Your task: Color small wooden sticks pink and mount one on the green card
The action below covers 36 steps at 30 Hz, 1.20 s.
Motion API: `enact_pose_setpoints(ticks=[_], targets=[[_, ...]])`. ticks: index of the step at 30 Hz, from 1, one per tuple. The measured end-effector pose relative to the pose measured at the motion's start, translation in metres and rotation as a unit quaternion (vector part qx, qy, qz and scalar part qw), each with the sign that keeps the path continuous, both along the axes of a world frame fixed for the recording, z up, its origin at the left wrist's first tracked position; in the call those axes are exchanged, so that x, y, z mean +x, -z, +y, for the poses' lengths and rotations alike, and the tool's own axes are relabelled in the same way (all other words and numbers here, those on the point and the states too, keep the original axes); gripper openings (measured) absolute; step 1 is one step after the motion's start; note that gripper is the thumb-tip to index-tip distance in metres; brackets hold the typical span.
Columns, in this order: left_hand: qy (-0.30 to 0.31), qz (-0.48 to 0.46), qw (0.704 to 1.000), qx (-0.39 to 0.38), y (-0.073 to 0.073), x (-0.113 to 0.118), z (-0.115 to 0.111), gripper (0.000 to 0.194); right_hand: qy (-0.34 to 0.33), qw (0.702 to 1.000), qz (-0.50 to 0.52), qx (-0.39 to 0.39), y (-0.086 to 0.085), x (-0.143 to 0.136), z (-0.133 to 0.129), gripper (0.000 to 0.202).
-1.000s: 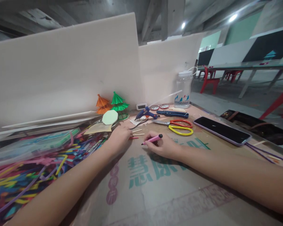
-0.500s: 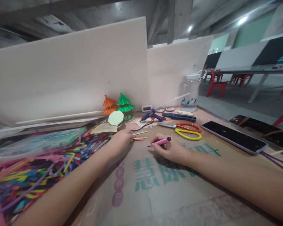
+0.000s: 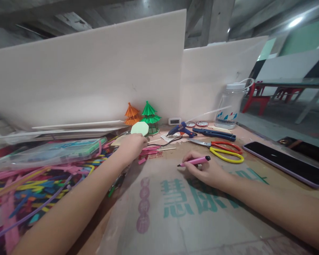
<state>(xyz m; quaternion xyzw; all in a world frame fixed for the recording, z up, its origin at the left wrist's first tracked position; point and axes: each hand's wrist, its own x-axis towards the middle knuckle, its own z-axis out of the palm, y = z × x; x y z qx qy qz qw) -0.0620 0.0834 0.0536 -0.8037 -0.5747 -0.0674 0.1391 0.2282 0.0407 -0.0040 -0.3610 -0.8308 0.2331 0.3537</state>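
My right hand (image 3: 202,169) is closed round a pink marker (image 3: 198,161), its dark tip pointing left just over the printed cardboard (image 3: 175,226). At the near edge of a pale green octagonal piece (image 3: 139,129) is my left hand (image 3: 135,146); its fingertips are partly hidden, so its hold cannot be made out. Pink strips (image 3: 150,150) and thin sticks (image 3: 167,149) lie just right of the left hand. Behind the octagon stand an orange tiered model (image 3: 132,114) and a green one (image 3: 149,115).
A glue gun (image 3: 179,129), scissors (image 3: 225,150), dark blue pliers-like tool (image 3: 215,134), water bottle (image 3: 228,106) and phone (image 3: 284,162) lie at the back and right. Coloured pipe-cleaner pieces (image 3: 34,191) and a plastic case (image 3: 50,154) fill the left.
My left hand has moved back from the sticks to the octagon, uncovering the pink strips. My right hand still holds the marker. The view has turned slightly left.
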Motion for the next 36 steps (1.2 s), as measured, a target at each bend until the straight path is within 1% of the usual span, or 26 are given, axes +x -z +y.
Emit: enact_pose_setpoints(ticks=[3, 5, 6, 7, 9, 12, 15, 17, 18, 21, 23, 25, 27, 29, 32, 34, 36], targets=[[-0.012, -0.035, 0.999, 0.002, -0.008, 0.015, -0.018, 0.027, 0.022, 1.000, 0.010, 0.004, -0.002, 0.001, 0.000, 0.017], [-0.007, -0.057, 0.998, 0.005, -0.009, 0.031, -0.037, 0.028, 0.049, 0.998, 0.041, -0.001, -0.002, 0.003, 0.001, 0.020], [0.000, -0.064, 0.998, 0.000, -0.007, 0.040, -0.048, 0.028, 0.061, 0.996, 0.059, -0.002, -0.002, 0.003, 0.002, 0.021], [0.013, -0.072, 0.997, -0.012, -0.003, 0.049, -0.059, 0.027, 0.070, 0.995, 0.075, -0.003, -0.002, 0.004, 0.003, 0.023], [0.049, -0.106, 0.991, -0.064, 0.009, 0.065, -0.079, 0.023, 0.071, 0.993, 0.094, -0.007, -0.002, 0.004, 0.006, 0.025], [0.097, -0.118, 0.985, -0.084, 0.028, 0.081, -0.095, 0.015, 0.053, 0.994, 0.091, -0.024, -0.001, 0.003, 0.008, 0.024], [0.133, -0.209, 0.960, -0.130, 0.039, 0.082, -0.095, 0.016, 0.033, 0.996, 0.076, -0.035, 0.000, 0.002, 0.009, 0.022], [0.164, -0.274, 0.936, -0.145, 0.044, 0.076, -0.089, 0.019, 0.026, 0.997, 0.067, -0.039, 0.000, 0.002, 0.009, 0.022], [0.184, -0.289, 0.928, -0.146, 0.046, 0.073, -0.087, 0.019, 0.027, 0.997, 0.061, -0.043, 0.001, 0.002, 0.009, 0.021], [0.252, -0.301, 0.911, -0.129, 0.054, 0.064, -0.081, 0.016, 0.038, 0.994, 0.052, -0.083, 0.001, 0.001, 0.010, 0.020], [0.296, -0.284, 0.903, -0.126, 0.062, 0.062, -0.081, 0.019, 0.022, 0.990, 0.064, -0.122, 0.002, 0.000, 0.010, 0.021], [0.324, -0.262, 0.900, -0.125, 0.068, 0.063, -0.083, 0.022, -0.001, 0.989, 0.071, -0.132, 0.003, 0.000, 0.010, 0.022], [0.331, -0.250, 0.902, -0.117, 0.072, 0.065, -0.084, 0.024, -0.021, 0.989, 0.069, -0.127, 0.004, 0.001, 0.009, 0.023], [0.331, -0.244, 0.905, -0.109, 0.073, 0.067, -0.085, 0.026, -0.045, 0.987, 0.068, -0.139, 0.004, 0.001, 0.007, 0.026], [0.324, -0.227, 0.913, -0.097, 0.070, 0.067, -0.086, 0.029, -0.076, 0.982, 0.063, -0.163, 0.003, 0.002, 0.003, 0.029], [0.317, -0.218, 0.920, -0.082, 0.067, 0.067, -0.086, 0.029, -0.074, 0.985, 0.050, -0.149, 0.002, 0.003, 0.001, 0.029], [0.314, -0.212, 0.923, -0.070, 0.063, 0.066, -0.085, 0.029, -0.059, 0.988, 0.050, -0.137, 0.001, 0.002, 0.001, 0.029]])
